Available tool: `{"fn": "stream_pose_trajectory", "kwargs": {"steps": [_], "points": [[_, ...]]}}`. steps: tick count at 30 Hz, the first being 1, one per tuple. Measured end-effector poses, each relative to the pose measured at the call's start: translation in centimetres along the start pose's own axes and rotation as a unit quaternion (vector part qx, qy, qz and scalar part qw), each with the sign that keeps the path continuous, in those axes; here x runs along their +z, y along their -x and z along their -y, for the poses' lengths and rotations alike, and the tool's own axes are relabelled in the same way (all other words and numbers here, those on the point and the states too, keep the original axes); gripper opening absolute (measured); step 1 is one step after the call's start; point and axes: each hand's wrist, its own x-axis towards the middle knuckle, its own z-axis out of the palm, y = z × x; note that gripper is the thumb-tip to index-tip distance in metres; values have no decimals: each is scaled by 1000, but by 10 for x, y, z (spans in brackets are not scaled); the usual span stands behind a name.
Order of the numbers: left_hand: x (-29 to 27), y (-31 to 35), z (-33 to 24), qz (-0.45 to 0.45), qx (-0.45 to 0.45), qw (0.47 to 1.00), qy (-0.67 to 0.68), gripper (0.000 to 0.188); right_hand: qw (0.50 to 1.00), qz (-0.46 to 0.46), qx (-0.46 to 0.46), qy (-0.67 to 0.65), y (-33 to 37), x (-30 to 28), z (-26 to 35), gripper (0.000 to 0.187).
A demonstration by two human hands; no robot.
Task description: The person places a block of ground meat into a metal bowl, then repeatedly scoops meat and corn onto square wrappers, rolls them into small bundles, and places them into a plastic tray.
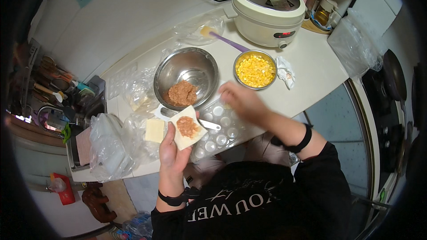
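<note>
My left hand (174, 153) holds a square wonton wrapper (195, 137) flat, with its thumb along one edge. Pinkish minced meat (187, 127) is spread on the middle of that wrapper. Beside it on the counter sits a stack of pale square wrappers (155, 130). A white utensil handle (210, 125) sticks out past the wrapper's right side. My right hand (242, 100) is smeared by motion above a clear plastic tray with round hollows (221, 138); its fingers are hard to make out. Behind my hands, a steel mixing bowl (195, 60) holds a lump of minced meat (182, 93).
A metal bowl (236, 72) of yellow corn kernels (255, 71) has a crumpled white tissue (286, 73) at its right. At the back stands a cream electric cooker (258, 26). A purple-handled spatula (229, 41) lies before it. Plastic bags (111, 146) cover the counter's left.
</note>
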Motion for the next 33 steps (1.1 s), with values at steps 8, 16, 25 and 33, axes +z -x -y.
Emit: {"fn": "stream_pose_trajectory", "kwargs": {"steps": [8, 16, 25, 33], "points": [[-11, 1, -7, -25, 16, 998, 47, 54, 919, 31, 65, 387, -45, -88, -91, 22], [-14, -2, -7, -37, 16, 998, 48, 53, 926, 55, 53, 370, -57, -78, -108, 18], [-15, -1, -7, -42, 25, 998, 42, 53, 927, 35, 34, 373, -60, -75, -108, 8], [-14, 3, -8, -18, 30, 998, 42, 53, 871, 79, 38, 483, -59, -70, -91, 10]]}}
